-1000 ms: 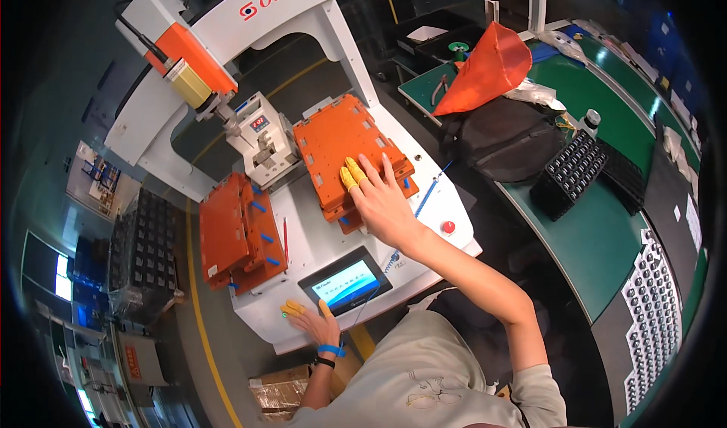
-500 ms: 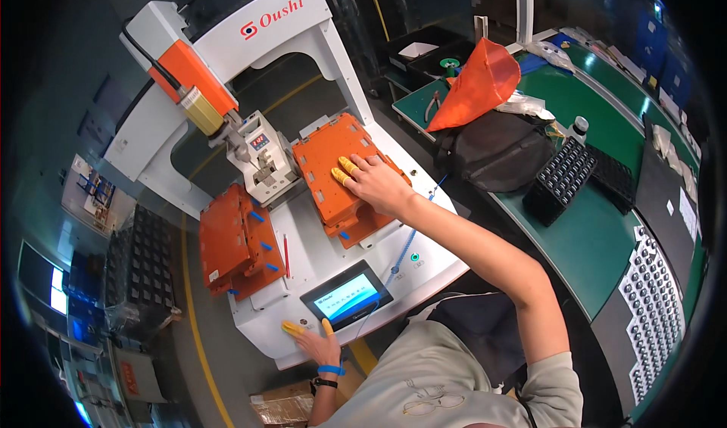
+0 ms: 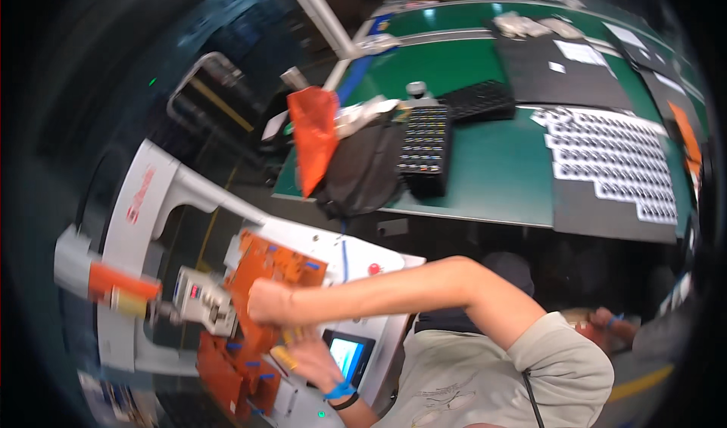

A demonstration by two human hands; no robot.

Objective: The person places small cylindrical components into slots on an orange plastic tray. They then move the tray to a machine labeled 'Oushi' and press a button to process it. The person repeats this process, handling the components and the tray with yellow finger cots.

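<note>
My right hand (image 3: pixel 270 301), blurred, is closed at an orange fixture plate (image 3: pixel 259 339), which appears tilted; its fingertips are hidden. Beside the hand lies the orange fixture base (image 3: pixel 291 255) with blue clips, its surface now exposed. My left hand (image 3: pixel 310 358), with yellow finger cots and a blue wristband, stretches its fingers apart near the plate's lower edge. I cannot tell whether they touch it. A second orange fixture (image 3: pixel 221 371) with blue clips lies at the lower left of the white machine (image 3: pixel 132 277).
A touchscreen (image 3: pixel 348 352) stands beside my left hand, and a red button (image 3: pixel 375 268) sits on the machine bed. Behind are a green bench (image 3: pixel 492 193), a black bag (image 3: pixel 363 167), an orange bag (image 3: pixel 312 136) and a black tray (image 3: pixel 424 152). Another person's hand (image 3: pixel 603 317) shows at right.
The view has swung right. My right hand has gone from lying flat on the fixture's top to closing at the plate. My left hand has come from the machine's front edge to the fixture.
</note>
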